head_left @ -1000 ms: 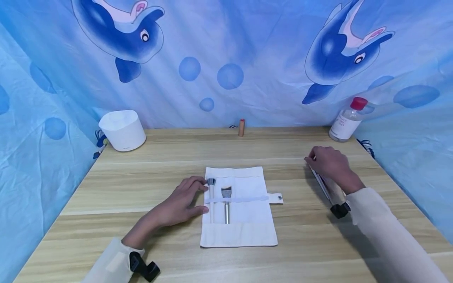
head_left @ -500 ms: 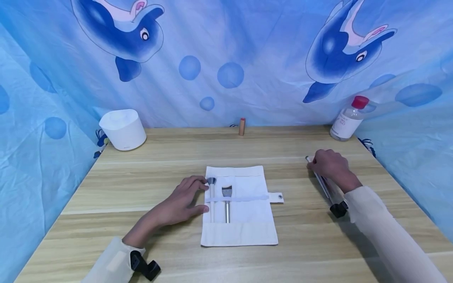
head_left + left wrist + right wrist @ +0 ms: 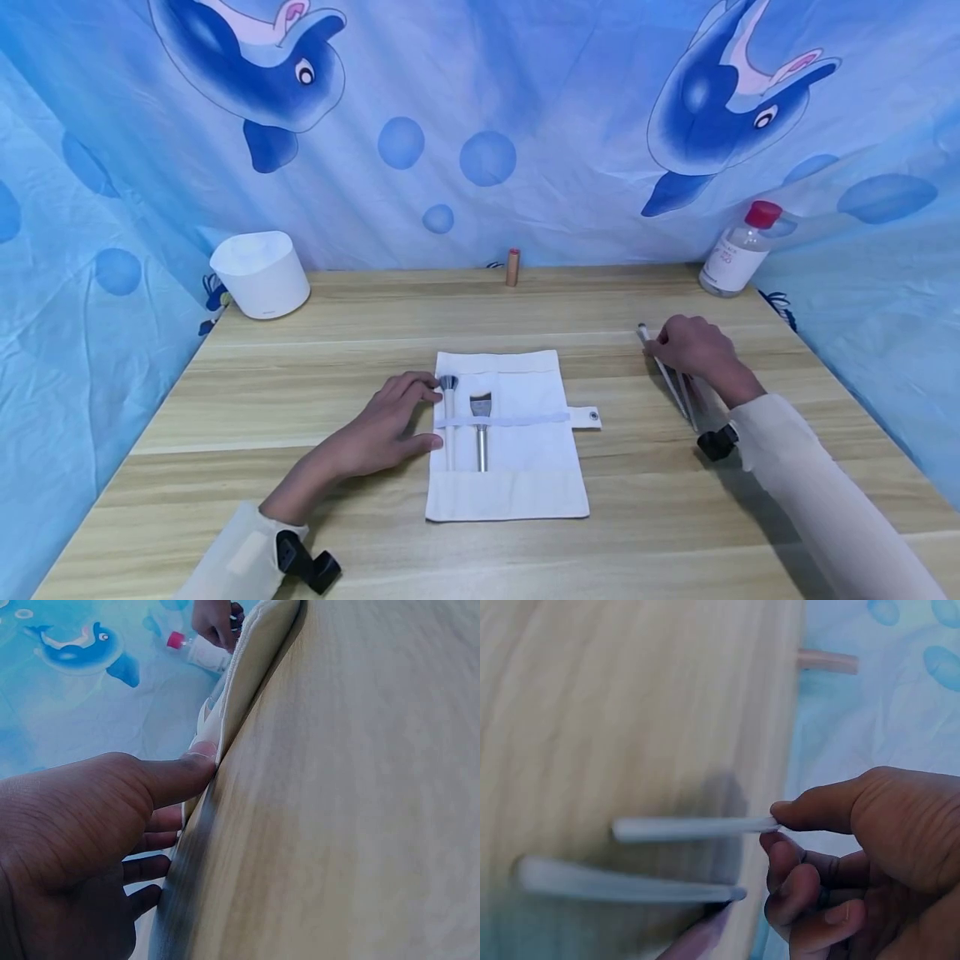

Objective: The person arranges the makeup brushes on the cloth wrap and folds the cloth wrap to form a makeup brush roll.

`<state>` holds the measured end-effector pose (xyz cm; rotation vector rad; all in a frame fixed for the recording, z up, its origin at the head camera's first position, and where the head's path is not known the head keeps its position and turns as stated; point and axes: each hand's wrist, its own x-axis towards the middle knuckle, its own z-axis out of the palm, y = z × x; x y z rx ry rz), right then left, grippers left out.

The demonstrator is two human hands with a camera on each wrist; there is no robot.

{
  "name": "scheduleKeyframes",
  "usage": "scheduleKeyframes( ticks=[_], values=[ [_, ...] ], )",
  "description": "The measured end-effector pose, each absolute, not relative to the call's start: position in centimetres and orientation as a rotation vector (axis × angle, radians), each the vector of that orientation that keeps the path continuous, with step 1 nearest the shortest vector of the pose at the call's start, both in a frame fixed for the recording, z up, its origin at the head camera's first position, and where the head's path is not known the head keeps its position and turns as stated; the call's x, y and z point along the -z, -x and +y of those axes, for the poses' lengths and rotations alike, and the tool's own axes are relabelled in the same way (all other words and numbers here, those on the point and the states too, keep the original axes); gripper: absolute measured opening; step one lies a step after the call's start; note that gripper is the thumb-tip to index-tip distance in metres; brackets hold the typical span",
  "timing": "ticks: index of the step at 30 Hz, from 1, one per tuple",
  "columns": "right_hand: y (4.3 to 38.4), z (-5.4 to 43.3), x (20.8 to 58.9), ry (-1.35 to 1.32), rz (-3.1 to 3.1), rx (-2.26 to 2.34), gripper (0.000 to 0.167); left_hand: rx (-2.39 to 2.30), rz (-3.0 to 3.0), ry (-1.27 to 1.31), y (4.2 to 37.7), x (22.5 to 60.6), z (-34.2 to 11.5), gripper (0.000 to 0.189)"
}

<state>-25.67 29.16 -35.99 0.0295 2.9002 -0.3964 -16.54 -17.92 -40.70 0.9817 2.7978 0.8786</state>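
A white cloth brush roll [image 3: 517, 498] lies unrolled on the wooden table. Under its elastic band sit a slim white-handled makeup brush [image 3: 449, 427] and a flat-headed brush [image 3: 482, 437] with a silver handle. My left hand [image 3: 381, 427] rests at the roll's left edge, fingers spread, thumb touching the cloth. Over at the right, my right hand [image 3: 697, 348] pinches a thin makeup brush [image 3: 694, 828] between thumb and fingertips, tilted above the table. A second pale-handled brush [image 3: 630, 881] lies below it, partly covered by the hand in the head view.
A white rounded container [image 3: 262, 279] stands at the back left. A small copper-coloured tube [image 3: 512, 268] is upright at the back edge. A clear bottle with a red cap [image 3: 735, 254] occupies the back right corner. The roll's snap strap [image 3: 586, 418] sticks out rightward.
My right hand has lifted the brush slightly and drawn it away from the other one, so its tip now shows further left. The left hand stays still.
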Motion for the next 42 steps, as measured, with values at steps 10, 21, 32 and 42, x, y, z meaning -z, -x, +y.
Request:
scheduleKeyframes(
  ticks=[10,21,32,42],
  values=[
    [25.4,27.6,34.2,0.056,2.942,0.564,0.032,-0.872,2.799,-0.981,16.6,40.7,-17.8,0.052],
    [25.5,25.4,33.3,0.284,2.933,0.973,0.035,-0.868,2.803,-0.977,16.6,40.6,-17.9,0.053],
    [25.9,22.7,33.0,0.402,2.54,1.538,0.032,-0.87,2.792,-0.961,16.6,40.8,-18.0,0.053],
    [25.8,20.8,33.2,0.474,2.369,1.627,0.03,-0.853,2.809,-0.979,16.7,40.8,-18.0,0.054]
  ],
)
